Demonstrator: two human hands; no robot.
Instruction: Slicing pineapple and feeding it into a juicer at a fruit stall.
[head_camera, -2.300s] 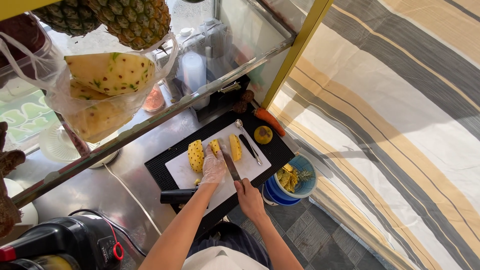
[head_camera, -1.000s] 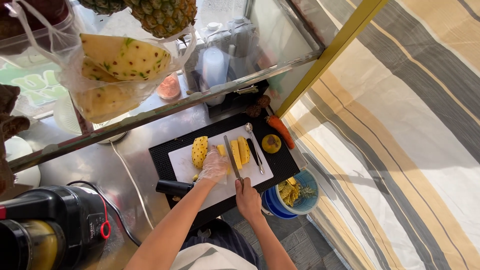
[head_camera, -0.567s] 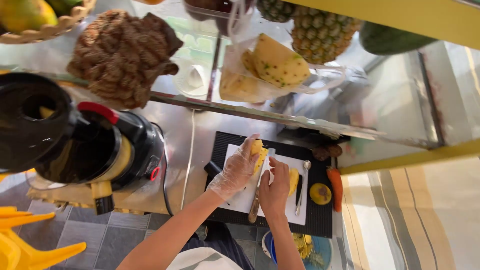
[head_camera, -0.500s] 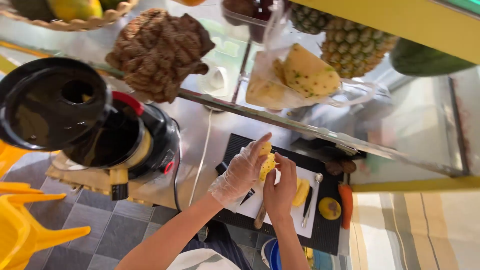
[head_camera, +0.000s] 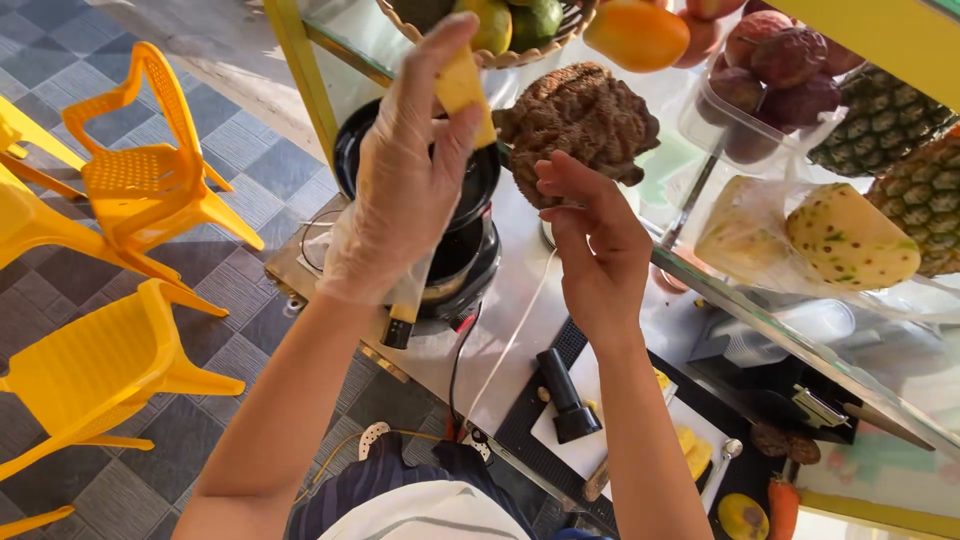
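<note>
My left hand (head_camera: 405, 175), in a thin clear plastic glove, holds a yellow pineapple piece (head_camera: 463, 88) raised over the black juicer (head_camera: 455, 245). My right hand (head_camera: 590, 240) is bare and hangs in the air beside it, fingers half curled, with nothing in it. Below my right forearm lies the white cutting board (head_camera: 655, 420) on a black tray, with more pineapple pieces (head_camera: 693, 452) and a black cylinder-shaped pusher (head_camera: 565, 395) on it.
Yellow plastic chairs (head_camera: 120, 230) stand on the tiled floor at left. A glass shelf (head_camera: 790, 335) carries a peeled pineapple in a bag (head_camera: 850, 235), whole pineapples (head_camera: 900, 130), a brown lumpy mass (head_camera: 575, 120) and a fruit basket (head_camera: 500, 25). A carrot (head_camera: 782, 505) lies by the board.
Both hands rose from the cutting board and swung left with a pineapple piece, which is now over the juicer. The view turned left, and the chairs came into sight.
</note>
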